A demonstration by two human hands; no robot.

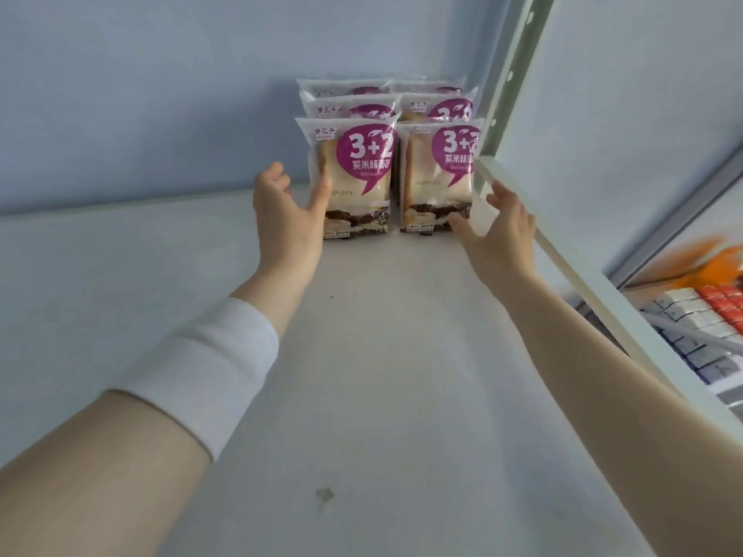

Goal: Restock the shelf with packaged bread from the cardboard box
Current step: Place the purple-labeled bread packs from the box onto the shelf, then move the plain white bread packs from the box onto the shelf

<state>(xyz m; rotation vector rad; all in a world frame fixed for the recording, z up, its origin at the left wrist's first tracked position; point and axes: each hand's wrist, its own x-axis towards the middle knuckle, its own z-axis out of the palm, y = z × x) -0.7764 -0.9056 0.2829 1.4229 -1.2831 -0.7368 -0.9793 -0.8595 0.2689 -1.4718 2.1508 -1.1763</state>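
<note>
Several bread packs with purple "3+2" labels stand upright in two rows at the far end of the white shelf [362,355]. My left hand [287,211] is open beside the front left pack [354,174], its thumb touching the pack's left edge. My right hand [498,231] is open beside the front right pack [438,174], its thumb at the pack's lower right corner. Neither hand holds anything. The cardboard box is out of view.
A pale blue wall backs the shelf. A perforated grey-green upright post [510,74] and the shelf's raised white front rim [603,291] run along the right. Below right, a lower shelf holds rows of white-blue and orange-red small packages [699,327].
</note>
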